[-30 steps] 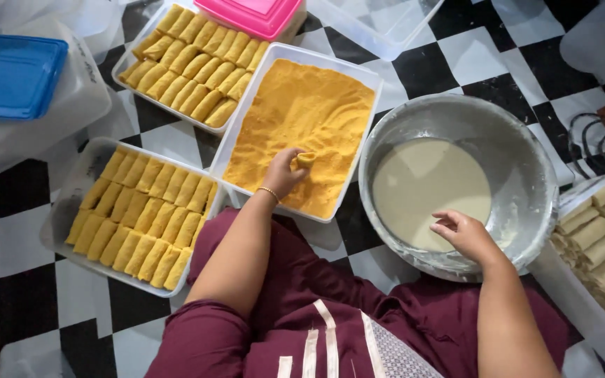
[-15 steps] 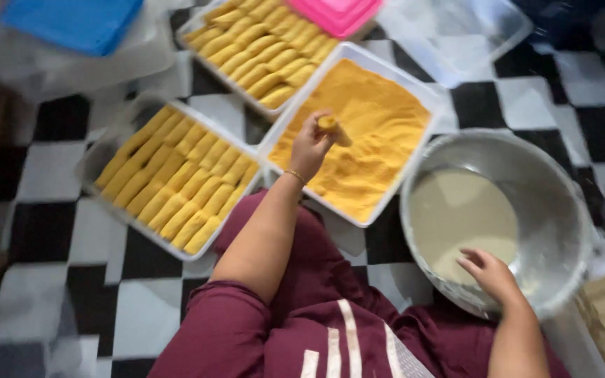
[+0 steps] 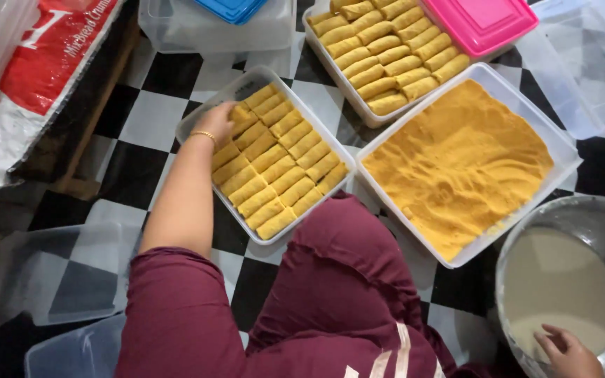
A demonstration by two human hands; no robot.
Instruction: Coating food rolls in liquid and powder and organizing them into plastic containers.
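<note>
Your left hand [image 3: 217, 123] was down at the far corner of the clear plastic tray [image 3: 197, 120], fingers closed on a breadcrumb-coated golden roll [image 3: 241, 116] – the placing step, by the look of it. Your right hand [image 3: 567, 352] rested loosely open in the pale batter of the round metal basin [image 3: 519, 252]. Next would call for letting go cleanly, snug beside the neighbouring rolls.

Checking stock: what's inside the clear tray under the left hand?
The clear tray holds rows of breaded rolls, nearly full. The left hand rests on its far corner and covers whatever lies beneath; any lower layer is hidden.
</note>
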